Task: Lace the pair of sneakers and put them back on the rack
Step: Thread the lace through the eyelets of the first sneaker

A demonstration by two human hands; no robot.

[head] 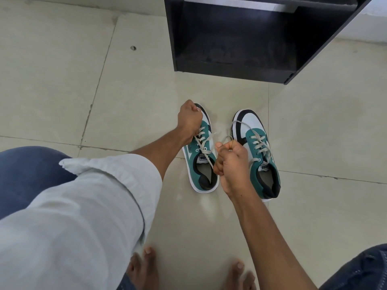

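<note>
Two teal-and-white sneakers stand side by side on the tiled floor point(62, 80), toes toward the dark rack point(230, 38). The left hand point(189, 118) is fisted on one lace end over the left sneaker point(202, 164). The right hand point(230, 162) grips the other end, beside the right sneaker point(259, 147).

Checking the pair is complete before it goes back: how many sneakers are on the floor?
2. The left sneaker stands on the tiles under the left hand; the right sneaker stands beside it, behind the right hand. The rack shows none.
</note>
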